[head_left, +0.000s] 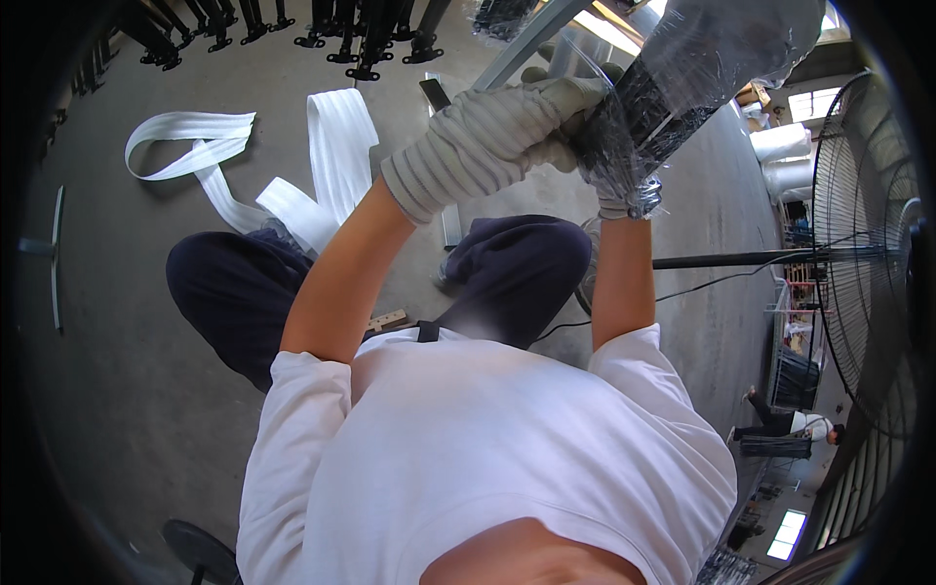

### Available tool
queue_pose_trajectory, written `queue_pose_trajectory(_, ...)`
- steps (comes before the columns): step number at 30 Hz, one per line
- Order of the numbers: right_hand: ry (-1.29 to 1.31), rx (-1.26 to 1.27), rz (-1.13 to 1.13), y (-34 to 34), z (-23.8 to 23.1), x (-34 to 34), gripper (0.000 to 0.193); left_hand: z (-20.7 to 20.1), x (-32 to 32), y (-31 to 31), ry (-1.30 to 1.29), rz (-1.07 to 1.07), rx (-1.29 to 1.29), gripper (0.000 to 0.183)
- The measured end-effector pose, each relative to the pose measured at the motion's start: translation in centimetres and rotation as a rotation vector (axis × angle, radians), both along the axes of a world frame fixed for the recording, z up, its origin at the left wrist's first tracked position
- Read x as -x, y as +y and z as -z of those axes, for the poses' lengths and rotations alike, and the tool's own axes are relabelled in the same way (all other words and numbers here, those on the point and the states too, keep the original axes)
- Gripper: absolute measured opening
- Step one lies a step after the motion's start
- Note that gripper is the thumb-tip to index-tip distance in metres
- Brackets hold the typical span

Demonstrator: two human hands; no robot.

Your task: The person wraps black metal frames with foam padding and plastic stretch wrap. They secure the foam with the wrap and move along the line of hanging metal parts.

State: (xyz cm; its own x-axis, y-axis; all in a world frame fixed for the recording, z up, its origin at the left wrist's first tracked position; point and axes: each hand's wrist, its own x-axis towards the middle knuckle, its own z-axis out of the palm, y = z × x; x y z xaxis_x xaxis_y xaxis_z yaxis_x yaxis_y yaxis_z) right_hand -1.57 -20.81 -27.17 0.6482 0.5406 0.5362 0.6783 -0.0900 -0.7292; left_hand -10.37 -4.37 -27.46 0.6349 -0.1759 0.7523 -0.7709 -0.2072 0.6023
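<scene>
against gloved hands (pixel 497 136), a dark bundle (pixel 666 112) under crinkled film (pixel 733 44)

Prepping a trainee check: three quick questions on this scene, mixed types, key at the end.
1. True or false: the left hand, at the plastic-wrapped bundle, is bare.

2. Which of these lies on the floor to the left of that hand?
A. a red bucket
B. a loose white strip
C. a cardboard box

3. Short answer: on which side of the picture is the big black fan?

Key:
1. False; it wears a pale striped glove.
2. B
3. The right side.
</scene>
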Motion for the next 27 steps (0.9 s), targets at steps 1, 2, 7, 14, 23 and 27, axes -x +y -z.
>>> queue_pose_trajectory(1, 0.03, -0.019, -0.005, -0.1, -0.1, -0.1, 0.032, 0.1, 0.2, 0.2, 0.039, 0.031, 0.043, 0.051)
queue_pose_trajectory(2, 0.068, -0.051, -0.012, -0.1, -0.1, -0.2, 0.031, 0.1, 0.3, 0.6, 0.077, 0.067, 0.072, 0.052)
queue_pose_trajectory(7, 0.275, -0.297, -0.032, 0.0, 1.3, -1.3, 0.029, -1.6, 0.5, -2.2, 0.257, -0.147, 0.082, 0.061)
queue_pose_trajectory(14, 0.414, -0.622, -0.06, 1.5, 2.8, -3.9, 0.028, -2.5, -1.5, -4.9, 0.488, -0.121, 0.544, 0.054)
queue_pose_trajectory(23, 0.761, -0.348, -0.3, -5.1, -3.3, -2.2, 0.058, -2.3, -1.8, -4.7, 0.441, 0.005, 0.763, 0.052)
queue_pose_trajectory(27, 0.804, -0.396, -0.278, -6.2, -2.8, -2.5, 0.066, -2.7, -1.0, -5.6, 0.456, 0.013, 0.795, 0.054)
